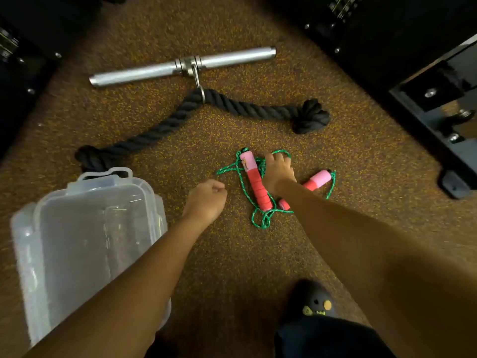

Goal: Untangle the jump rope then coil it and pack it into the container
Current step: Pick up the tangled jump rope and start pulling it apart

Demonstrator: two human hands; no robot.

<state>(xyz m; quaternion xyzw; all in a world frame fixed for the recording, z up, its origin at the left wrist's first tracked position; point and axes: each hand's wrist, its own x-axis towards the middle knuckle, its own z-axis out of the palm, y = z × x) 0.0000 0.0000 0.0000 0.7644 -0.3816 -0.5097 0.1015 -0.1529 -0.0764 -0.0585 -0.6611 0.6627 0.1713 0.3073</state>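
**Tangled jump rope on gym floor**

Speckled brown rubber floor [232, 254], dark machine frames at the edges. Jump rope [260, 187] in a green tangle mid-floor, pink handles apart. Right hand [278, 171] spread flat on the cord, fingers hooked through a loop. Left hand [206, 200] curled into a loose fist just beside the tangle, holding nothing visible. Clear plastic container [85, 241] open at lower left. Steel bar [180, 65] and thick black rope [180, 117] beyond.

Your single head view looks steeply down past both forearms at the floor [232, 254], hands near frame centre.
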